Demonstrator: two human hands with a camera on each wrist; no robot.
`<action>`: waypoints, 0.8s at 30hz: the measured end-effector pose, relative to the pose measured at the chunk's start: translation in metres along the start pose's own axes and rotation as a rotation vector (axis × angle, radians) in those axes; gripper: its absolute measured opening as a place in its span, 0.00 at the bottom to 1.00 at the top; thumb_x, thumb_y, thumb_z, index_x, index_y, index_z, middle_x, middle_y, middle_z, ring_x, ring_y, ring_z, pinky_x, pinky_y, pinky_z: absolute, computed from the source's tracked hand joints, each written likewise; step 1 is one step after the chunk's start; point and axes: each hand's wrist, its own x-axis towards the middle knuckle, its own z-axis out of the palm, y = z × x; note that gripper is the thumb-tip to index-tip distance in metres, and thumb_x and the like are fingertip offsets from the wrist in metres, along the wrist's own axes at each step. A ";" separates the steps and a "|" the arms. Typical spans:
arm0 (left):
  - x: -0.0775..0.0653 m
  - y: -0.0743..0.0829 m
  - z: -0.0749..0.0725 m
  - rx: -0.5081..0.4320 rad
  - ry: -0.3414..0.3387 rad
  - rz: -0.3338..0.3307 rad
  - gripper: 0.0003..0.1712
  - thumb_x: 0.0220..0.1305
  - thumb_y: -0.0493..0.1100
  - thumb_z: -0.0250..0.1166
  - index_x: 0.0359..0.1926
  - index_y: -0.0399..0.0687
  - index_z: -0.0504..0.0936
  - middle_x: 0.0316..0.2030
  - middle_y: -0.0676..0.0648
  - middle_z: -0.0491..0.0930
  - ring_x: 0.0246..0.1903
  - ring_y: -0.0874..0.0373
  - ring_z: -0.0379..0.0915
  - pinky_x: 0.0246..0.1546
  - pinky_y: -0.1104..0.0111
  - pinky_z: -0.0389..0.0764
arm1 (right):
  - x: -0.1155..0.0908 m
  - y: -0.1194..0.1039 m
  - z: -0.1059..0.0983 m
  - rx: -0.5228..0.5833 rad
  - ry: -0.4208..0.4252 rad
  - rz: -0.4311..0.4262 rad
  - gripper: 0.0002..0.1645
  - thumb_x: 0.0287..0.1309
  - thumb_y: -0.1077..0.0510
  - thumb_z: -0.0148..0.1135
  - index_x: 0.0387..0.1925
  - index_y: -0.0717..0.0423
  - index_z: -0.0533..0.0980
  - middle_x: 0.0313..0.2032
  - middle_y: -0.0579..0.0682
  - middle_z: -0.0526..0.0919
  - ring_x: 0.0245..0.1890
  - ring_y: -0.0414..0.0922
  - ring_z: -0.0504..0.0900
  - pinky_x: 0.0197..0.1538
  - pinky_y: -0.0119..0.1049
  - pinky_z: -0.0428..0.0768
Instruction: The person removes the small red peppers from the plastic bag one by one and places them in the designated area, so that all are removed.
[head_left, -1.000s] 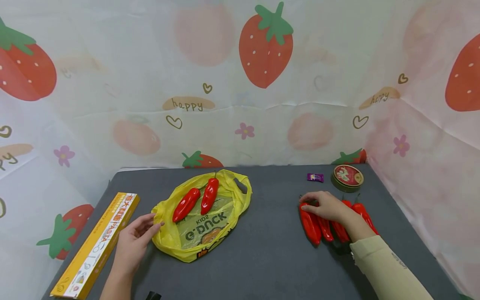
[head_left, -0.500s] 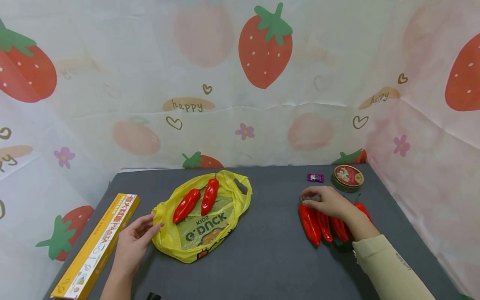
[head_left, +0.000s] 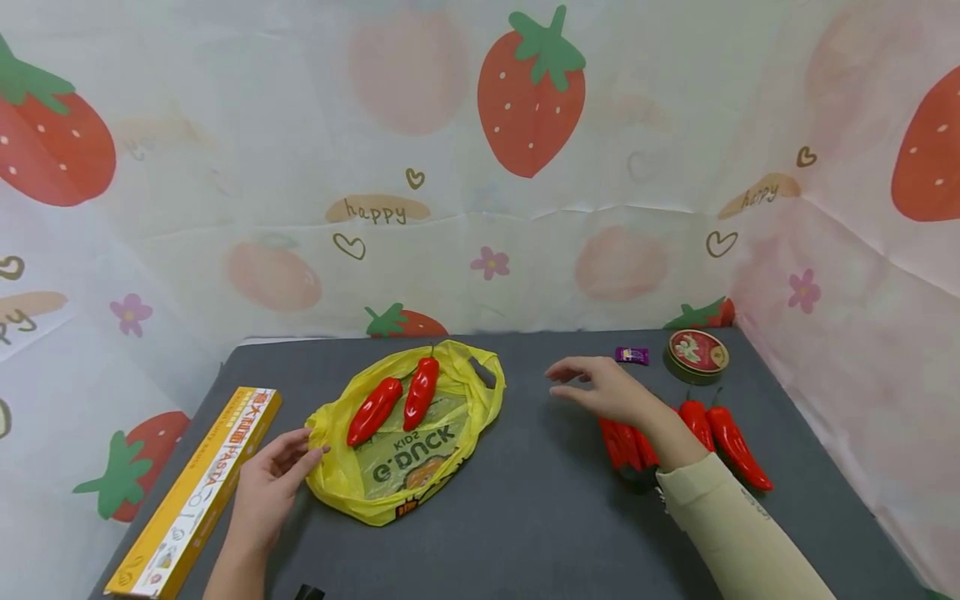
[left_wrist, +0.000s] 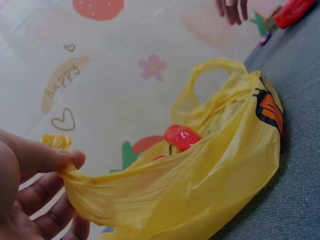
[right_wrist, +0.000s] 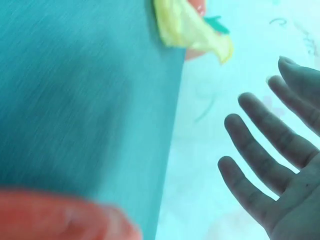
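Observation:
My left hand (head_left: 266,492) pinches the near-left rim of a yellow plastic bag (head_left: 337,493) between thumb and forefinger; the left wrist view shows the bag's edge (left_wrist: 125,200) pulled up in this grip. Two glossy red chili peppers (head_left: 373,411) lie on the bag's inside. Over on the right, my right hand (head_left: 607,390) hovers above the table with its fingers extended and holding nothing, as the spread fingers (right_wrist: 260,120) in the right wrist view confirm. Several more red peppers (head_left: 738,448) lie beneath and beside the right forearm, some partly hidden by it.
A yellow pasta box (head_left: 191,492) lies along the table's left edge. Behind the right hand are a small purple wrapped candy (head_left: 632,356) and a round red-lidded tin (head_left: 696,354). A strawberry-print cloth (head_left: 525,275) stands behind the grey table (head_left: 525,517).
My right hand has come off the loose peppers, moving left and slightly away from me. The left hand keeps its pinch on the bag, and the two peppers there have not moved.

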 end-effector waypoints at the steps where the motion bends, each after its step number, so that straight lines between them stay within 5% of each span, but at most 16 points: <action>1: 0.000 -0.001 0.000 0.000 0.002 0.000 0.23 0.70 0.42 0.66 0.61 0.36 0.77 0.40 0.58 0.81 0.43 0.68 0.82 0.42 0.78 0.82 | 0.004 -0.003 0.002 0.006 -0.005 -0.007 0.18 0.66 0.52 0.67 0.56 0.49 0.81 0.52 0.47 0.85 0.54 0.48 0.82 0.64 0.56 0.75; 9: -0.001 -0.001 -0.001 0.016 -0.010 0.008 0.24 0.70 0.45 0.66 0.62 0.38 0.76 0.42 0.60 0.80 0.43 0.69 0.80 0.43 0.78 0.82 | 0.030 -0.022 0.018 0.049 -0.033 -0.039 0.18 0.66 0.53 0.67 0.56 0.49 0.81 0.52 0.47 0.85 0.53 0.48 0.82 0.63 0.56 0.76; 15: -0.001 0.001 -0.001 0.019 -0.010 -0.009 0.25 0.70 0.46 0.66 0.63 0.38 0.76 0.42 0.61 0.80 0.43 0.71 0.79 0.43 0.78 0.81 | 0.049 -0.034 0.033 0.096 -0.042 -0.053 0.25 0.68 0.55 0.64 0.65 0.54 0.74 0.57 0.55 0.82 0.53 0.51 0.83 0.59 0.52 0.80; 24: -0.001 -0.002 -0.003 0.021 -0.014 -0.009 0.24 0.70 0.45 0.66 0.62 0.39 0.76 0.42 0.59 0.81 0.44 0.69 0.81 0.43 0.78 0.81 | 0.075 -0.051 0.051 0.118 -0.060 -0.010 0.30 0.69 0.50 0.63 0.70 0.45 0.70 0.63 0.55 0.78 0.53 0.51 0.82 0.53 0.47 0.83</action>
